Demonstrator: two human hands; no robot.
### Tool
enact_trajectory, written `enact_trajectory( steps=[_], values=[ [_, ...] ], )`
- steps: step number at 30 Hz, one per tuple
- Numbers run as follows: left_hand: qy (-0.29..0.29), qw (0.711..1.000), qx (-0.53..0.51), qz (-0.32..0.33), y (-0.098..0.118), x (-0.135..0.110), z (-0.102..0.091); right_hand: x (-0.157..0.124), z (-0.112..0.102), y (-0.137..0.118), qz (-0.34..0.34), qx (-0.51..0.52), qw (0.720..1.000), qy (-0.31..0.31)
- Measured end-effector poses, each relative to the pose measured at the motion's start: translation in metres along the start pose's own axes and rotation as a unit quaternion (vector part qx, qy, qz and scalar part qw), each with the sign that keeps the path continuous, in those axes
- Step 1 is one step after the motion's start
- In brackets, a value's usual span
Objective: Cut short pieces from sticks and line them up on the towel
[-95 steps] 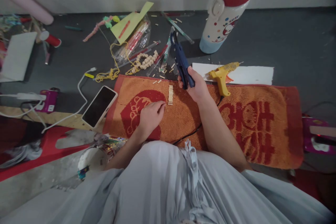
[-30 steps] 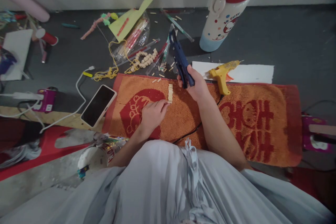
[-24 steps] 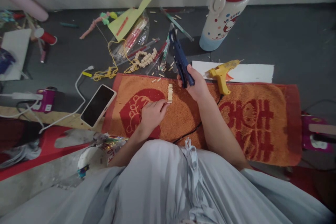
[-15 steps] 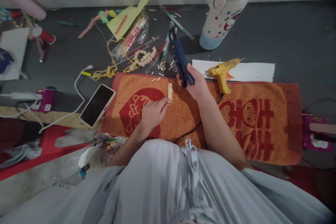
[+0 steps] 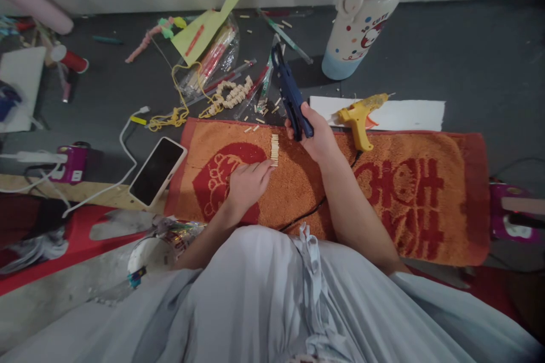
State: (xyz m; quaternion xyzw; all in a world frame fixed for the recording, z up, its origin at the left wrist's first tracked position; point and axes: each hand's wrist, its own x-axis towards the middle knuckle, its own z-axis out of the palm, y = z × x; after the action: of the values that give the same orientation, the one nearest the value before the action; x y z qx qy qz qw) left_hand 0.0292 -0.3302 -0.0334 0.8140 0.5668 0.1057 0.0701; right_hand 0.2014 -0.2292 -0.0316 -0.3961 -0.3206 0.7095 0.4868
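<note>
With the right hand [image 5: 318, 135] closed around the blue tool [image 5: 289, 86], square the row of short sticks [image 5: 275, 146] just beyond the left hand [image 5: 249, 182] using light fingertip pressure; whether its fingertips pinch a stick cannot be told.

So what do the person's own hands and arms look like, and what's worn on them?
The left hand and right hand are ungloved, with no ring or watch visible. Both forearms are bare. The loose garment is pale grey-blue, with matching fabric ties at the front; its sleeves seem to stop around the elbows.
</note>
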Motion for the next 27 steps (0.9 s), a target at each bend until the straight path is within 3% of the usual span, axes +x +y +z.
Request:
enact_trajectory(
  steps=[27],
  values=[
    [0.015,0.999,-0.022,0.019,-0.0006,0.0002,0.0015,-0.0005,0.0006,0.0,-0.007,-0.004,1.0,-0.004]
  ],
)
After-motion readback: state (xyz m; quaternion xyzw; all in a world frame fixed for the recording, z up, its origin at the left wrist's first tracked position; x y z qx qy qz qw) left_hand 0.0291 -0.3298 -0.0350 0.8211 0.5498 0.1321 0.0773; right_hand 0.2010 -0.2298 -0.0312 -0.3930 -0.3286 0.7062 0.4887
